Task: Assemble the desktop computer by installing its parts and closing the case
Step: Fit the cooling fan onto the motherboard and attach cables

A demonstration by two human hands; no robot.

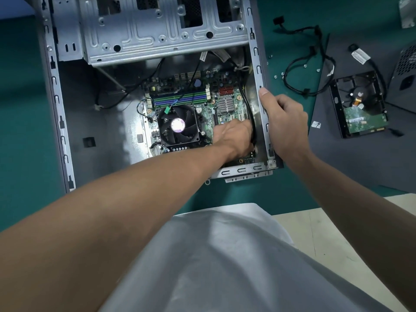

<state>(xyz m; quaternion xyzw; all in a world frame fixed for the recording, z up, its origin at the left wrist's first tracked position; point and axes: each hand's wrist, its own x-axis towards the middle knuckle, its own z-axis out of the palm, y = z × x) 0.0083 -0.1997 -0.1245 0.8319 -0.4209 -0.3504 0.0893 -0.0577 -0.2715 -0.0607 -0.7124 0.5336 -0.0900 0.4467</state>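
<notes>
Case lies open on mat, mobo seated inside, fragile so edges only, L hand reaching in by black cable, grip can't tell, R hand clamped round stiff Case rim, HDD well apart at right.

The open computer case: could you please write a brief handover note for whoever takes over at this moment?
Left hand: inside the case, low over the right part of the board, beside a black cable. Its fingers are hidden, so its grip is unclear.
Right hand: grips the case's right wall.
Done: board and fan sit in the case.
Left: the hard drive lies outside on the dark side panel. Loose cables and screws lie on the green mat. Fit these, then close the case.
</notes>
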